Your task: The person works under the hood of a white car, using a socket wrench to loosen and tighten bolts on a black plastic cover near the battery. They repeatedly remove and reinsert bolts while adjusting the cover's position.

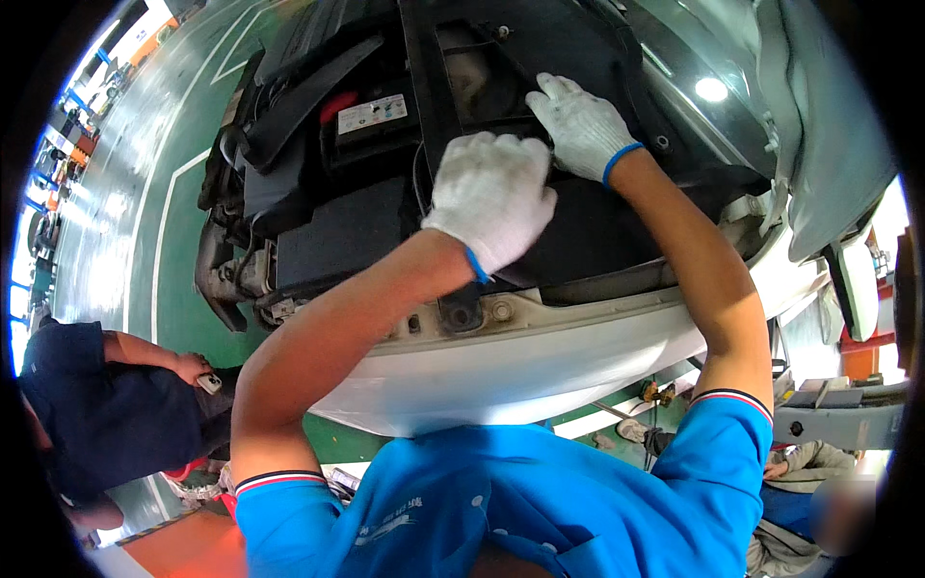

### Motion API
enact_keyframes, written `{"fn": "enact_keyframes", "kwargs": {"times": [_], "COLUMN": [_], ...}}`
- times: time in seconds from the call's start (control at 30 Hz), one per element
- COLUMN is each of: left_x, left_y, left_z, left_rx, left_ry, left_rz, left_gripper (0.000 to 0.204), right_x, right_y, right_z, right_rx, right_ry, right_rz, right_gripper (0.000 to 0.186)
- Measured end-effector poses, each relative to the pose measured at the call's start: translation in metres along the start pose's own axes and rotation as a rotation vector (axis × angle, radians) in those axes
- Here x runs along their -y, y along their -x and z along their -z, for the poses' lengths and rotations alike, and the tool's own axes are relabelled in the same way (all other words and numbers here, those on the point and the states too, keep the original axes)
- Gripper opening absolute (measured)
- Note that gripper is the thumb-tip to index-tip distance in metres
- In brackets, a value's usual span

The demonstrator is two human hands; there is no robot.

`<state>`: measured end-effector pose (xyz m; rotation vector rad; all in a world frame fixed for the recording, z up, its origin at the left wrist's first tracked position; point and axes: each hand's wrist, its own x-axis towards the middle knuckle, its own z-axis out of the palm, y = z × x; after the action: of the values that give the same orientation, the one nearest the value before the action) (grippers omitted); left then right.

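Both of my hands wear white knit gloves with blue cuffs and are over a car's engine bay. My left hand [493,197] is closed, knuckles up, on top of a long black bar [421,72] that crosses the bay. Its curled fingers point away from me, and whatever lies under them is hidden. Farther off and to the right, my right hand [583,125] rests with fingers stretched out on a black cover [588,53], beside an opening in it. Left of the bar sits a black battery [376,130] with a white label on top.
The white car's body edge [520,352] runs between me and the bay. At the left stands a person in dark clothes [116,405] holding a phone [209,383]. Another person [800,482] is low at the right. Green floor [183,241] with white lines stretches left.
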<state>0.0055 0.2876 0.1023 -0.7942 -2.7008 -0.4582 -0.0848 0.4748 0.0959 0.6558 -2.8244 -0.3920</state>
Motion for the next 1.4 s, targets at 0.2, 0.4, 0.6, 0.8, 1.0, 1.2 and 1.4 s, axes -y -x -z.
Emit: {"fn": "enact_keyframes", "kwargs": {"times": [0.2,0.4,0.6,0.8,1.0,1.2,1.4], "left_x": [0.049,0.088,0.058,0.005,0.065,0.088,0.064], "left_y": [-0.005,-0.025,-0.014,0.000,-0.006,-0.026,-0.021], "left_z": [0.001,-0.009,-0.004,-0.004,-0.007,-0.009,-0.004], "left_rx": [-0.127,-0.273,-0.164,-0.071,-0.171,-0.240,-0.219], "left_ry": [-0.149,-0.167,-0.153,-0.065,-0.131,-0.150,-0.325], "left_rz": [-0.189,-0.305,-0.203,-0.117,-0.249,-0.275,-0.266], "left_gripper": [0.022,0.021,0.029,0.029,0.022,0.023,0.022], "right_x": [-0.001,0.003,-0.001,-0.002,0.004,0.008,0.004], "right_y": [0.006,0.001,0.003,0.005,0.002,0.004,0.001], "right_z": [-0.005,-0.001,-0.007,-0.007,0.008,0.008,0.011], "right_rx": [-0.163,-0.117,-0.243,-0.190,0.025,0.021,0.044], "right_ry": [-0.017,-0.012,-0.010,-0.001,-0.008,-0.023,-0.028], "right_rz": [0.069,0.030,0.088,0.085,-0.017,-0.013,-0.007], "right_gripper": [0.046,0.055,0.039,0.052,0.067,0.066,0.066]}}
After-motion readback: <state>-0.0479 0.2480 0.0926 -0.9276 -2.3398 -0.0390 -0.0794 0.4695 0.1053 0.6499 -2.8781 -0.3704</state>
